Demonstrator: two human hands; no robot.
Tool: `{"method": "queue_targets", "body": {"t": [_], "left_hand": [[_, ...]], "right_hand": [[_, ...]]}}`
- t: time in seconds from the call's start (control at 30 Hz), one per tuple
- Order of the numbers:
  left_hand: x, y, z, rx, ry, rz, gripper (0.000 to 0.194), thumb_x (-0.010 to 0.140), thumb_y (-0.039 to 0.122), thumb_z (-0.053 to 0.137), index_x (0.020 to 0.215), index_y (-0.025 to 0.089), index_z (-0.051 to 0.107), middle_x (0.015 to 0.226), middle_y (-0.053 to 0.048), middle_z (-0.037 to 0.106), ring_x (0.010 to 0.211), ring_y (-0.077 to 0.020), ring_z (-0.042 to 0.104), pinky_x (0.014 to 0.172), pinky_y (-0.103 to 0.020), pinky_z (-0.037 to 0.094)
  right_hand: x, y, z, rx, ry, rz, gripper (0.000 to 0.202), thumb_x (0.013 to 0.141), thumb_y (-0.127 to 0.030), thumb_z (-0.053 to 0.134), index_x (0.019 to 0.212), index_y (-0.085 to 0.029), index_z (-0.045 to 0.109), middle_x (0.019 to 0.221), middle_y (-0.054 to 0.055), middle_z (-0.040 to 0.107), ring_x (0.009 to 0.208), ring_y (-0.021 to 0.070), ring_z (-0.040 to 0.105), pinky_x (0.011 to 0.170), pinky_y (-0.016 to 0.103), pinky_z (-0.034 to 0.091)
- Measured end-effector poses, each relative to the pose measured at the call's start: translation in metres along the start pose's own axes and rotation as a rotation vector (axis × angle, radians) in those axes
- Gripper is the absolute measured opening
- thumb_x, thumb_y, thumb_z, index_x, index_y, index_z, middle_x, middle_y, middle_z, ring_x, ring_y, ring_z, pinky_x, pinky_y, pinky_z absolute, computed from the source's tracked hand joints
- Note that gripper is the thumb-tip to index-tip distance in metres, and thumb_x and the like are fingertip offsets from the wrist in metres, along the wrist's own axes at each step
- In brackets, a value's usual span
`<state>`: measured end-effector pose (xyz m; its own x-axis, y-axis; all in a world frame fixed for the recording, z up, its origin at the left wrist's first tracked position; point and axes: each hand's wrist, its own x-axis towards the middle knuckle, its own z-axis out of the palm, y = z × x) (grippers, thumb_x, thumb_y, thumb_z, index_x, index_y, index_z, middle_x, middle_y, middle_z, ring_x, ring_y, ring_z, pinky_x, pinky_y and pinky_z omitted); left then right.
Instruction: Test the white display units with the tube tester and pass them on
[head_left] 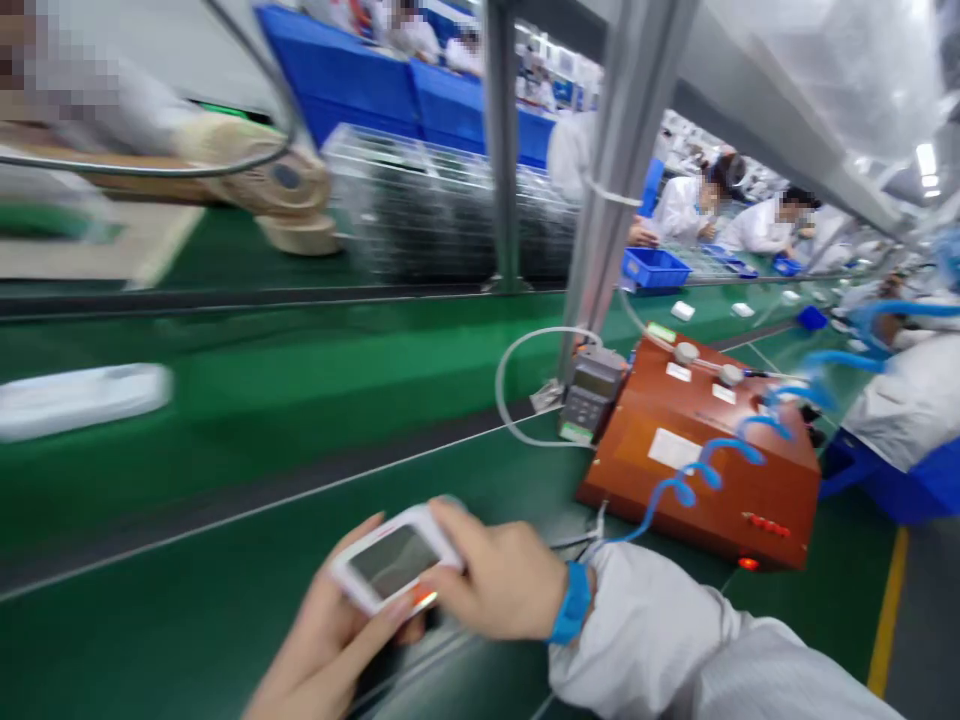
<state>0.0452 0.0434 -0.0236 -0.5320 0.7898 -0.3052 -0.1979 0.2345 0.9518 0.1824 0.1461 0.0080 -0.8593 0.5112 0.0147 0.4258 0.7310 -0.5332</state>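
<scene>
A small white device with a dark screen (396, 562) is held between both hands above the green bench. My left hand (330, 620) wraps round its left side and lower edge, thumb along the front. My right hand (499, 575) grips its right end, with the thumb near an orange glow at the lower corner. A blue band (571, 603) circles the right wrist, and a coiled blue cord (701, 470) runs from there to the upper right. What lies under the device is blurred.
A red-brown box (697, 450) with knobs stands at the right, beside a grey meter (592, 395). Another white device (86, 398) lies on the green belt (337, 370) at left. A metal post (626, 150) rises behind the meter. Several people in white work farther back.
</scene>
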Motion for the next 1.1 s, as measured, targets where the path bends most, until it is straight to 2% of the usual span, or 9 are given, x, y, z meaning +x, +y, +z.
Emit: {"method": "queue_targets", "body": {"t": [0.03, 0.13, 0.2, 0.3, 0.6, 1.1], "left_hand": [[-0.004, 0.002, 0.001, -0.028, -0.077, -0.003, 0.096, 0.062, 0.05, 0.085, 0.144, 0.029, 0.039, 0.082, 0.001, 0.069, 0.061, -0.0199, 0.061, 0.062, -0.032, 0.054], [-0.01, 0.003, 0.004, -0.135, -0.177, 0.029, 0.094, 0.072, 0.049, 0.08, 0.147, 0.026, 0.029, 0.098, -0.004, 0.066, 0.061, -0.0145, 0.058, 0.06, -0.029, 0.051], [-0.011, 0.001, 0.003, -0.197, -0.252, 0.064, 0.089, 0.078, 0.047, 0.077, 0.149, 0.027, 0.026, 0.098, -0.004, 0.064, 0.063, -0.013, 0.057, 0.06, -0.027, 0.05], [-0.012, -0.004, 0.0, -0.237, -0.303, 0.093, 0.085, 0.084, 0.044, 0.073, 0.151, 0.028, 0.023, 0.095, -0.002, 0.061, 0.066, -0.0115, 0.057, 0.061, -0.026, 0.05], [-0.014, -0.005, 0.001, -0.299, -0.371, 0.111, 0.088, 0.085, 0.044, 0.072, 0.152, 0.028, 0.018, 0.094, -0.002, 0.059, 0.067, -0.0108, 0.056, 0.062, -0.025, 0.049], [-0.013, -0.006, 0.001, -0.291, -0.375, 0.095, 0.089, 0.084, 0.043, 0.074, 0.15, 0.027, 0.017, 0.092, -0.001, 0.06, 0.065, -0.0104, 0.057, 0.061, -0.025, 0.049]], "right_hand": [[-0.003, -0.001, 0.0, 0.031, 0.01, -0.005, 0.062, 0.097, -0.037, 0.049, 0.151, -0.014, 0.031, 0.103, 0.01, 0.075, 0.083, 0.0265, 0.074, 0.068, 0.031, 0.058], [-0.011, 0.0, 0.002, 0.119, 0.102, -0.019, 0.055, 0.098, -0.027, 0.044, 0.15, -0.011, 0.034, 0.1, 0.012, 0.075, 0.079, 0.0245, 0.074, 0.068, 0.03, 0.056], [-0.013, 0.005, 0.007, 0.158, 0.133, -0.063, 0.054, 0.1, -0.026, 0.04, 0.15, -0.008, 0.033, 0.093, 0.012, 0.075, 0.072, 0.0233, 0.072, 0.063, 0.029, 0.055], [-0.014, 0.009, 0.012, 0.179, 0.174, -0.103, 0.053, 0.101, -0.028, 0.038, 0.15, -0.008, 0.035, 0.084, 0.009, 0.074, 0.061, 0.0207, 0.069, 0.057, 0.027, 0.051], [-0.017, 0.007, 0.008, 0.188, 0.142, -0.054, 0.053, 0.101, -0.032, 0.036, 0.149, -0.009, 0.037, 0.073, 0.004, 0.069, 0.055, 0.0183, 0.064, 0.054, 0.024, 0.047], [-0.017, 0.006, 0.007, 0.214, 0.125, -0.025, 0.055, 0.101, -0.033, 0.036, 0.15, -0.009, 0.037, 0.07, 0.003, 0.066, 0.053, 0.0186, 0.061, 0.051, 0.025, 0.043]]}}
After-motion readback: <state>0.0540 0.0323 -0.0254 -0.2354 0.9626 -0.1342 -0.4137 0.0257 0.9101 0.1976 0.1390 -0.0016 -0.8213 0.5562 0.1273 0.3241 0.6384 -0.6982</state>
